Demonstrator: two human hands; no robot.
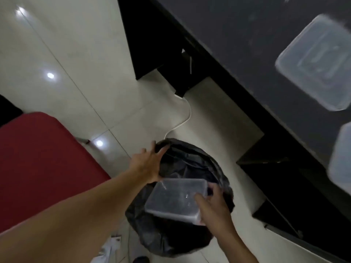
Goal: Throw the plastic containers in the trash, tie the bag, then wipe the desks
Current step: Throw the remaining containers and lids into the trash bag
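Note:
A black trash bag (191, 164) stands open on the tiled floor beside the dark desk (247, 35). My left hand (147, 165) grips the bag's near-left rim, thumb inside. My right hand (212, 205) holds a clear lidded plastic container (174, 198) by its right end, tilted over the bag's mouth. On the desk lie two more clear containers: one (315, 63) near the right edge of the view, another (341, 158) cut off at the frame's right side.
A red seat cushion (38, 164) fills the left side. A white cable (182, 120) runs across the floor from under the desk toward the bag. Black desk panels (284, 186) stand right of the bag. White crumpled paper (110, 249) lies at the bottom.

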